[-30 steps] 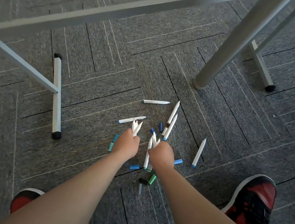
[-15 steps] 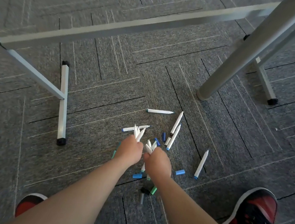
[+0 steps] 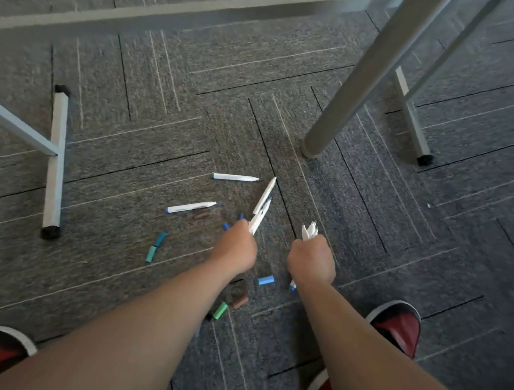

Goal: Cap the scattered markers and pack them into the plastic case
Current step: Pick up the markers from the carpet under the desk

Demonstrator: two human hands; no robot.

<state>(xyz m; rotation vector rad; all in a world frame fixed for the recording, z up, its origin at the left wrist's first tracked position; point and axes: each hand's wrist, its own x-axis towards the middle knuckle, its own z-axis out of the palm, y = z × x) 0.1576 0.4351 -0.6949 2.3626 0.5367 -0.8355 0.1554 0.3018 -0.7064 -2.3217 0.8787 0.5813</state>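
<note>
Several white markers lie uncapped on the grey carpet, among them one (image 3: 235, 177) lying crosswise farther out and another (image 3: 191, 207) to the left. My left hand (image 3: 236, 250) grips the near end of white markers (image 3: 262, 204) that point away from me. To its right, my right hand (image 3: 312, 262) holds a bundle of white markers (image 3: 308, 231) in its fist, tips up. Loose caps are scattered about: teal caps (image 3: 155, 246), a blue cap (image 3: 266, 280), a green cap (image 3: 220, 310), a brown cap (image 3: 240, 302). No plastic case is in view.
A grey table leg (image 3: 367, 71) stands just beyond the markers on the right. A white floor bar (image 3: 56, 160) of the frame lies on the left, another bar (image 3: 409, 114) on the far right. My red shoes (image 3: 396, 325) flank my arms.
My hands have moved apart. The right hand went right with its bundle, and the lone marker that lay there is gone from the floor. The left hand shifted onto the pair of markers.
</note>
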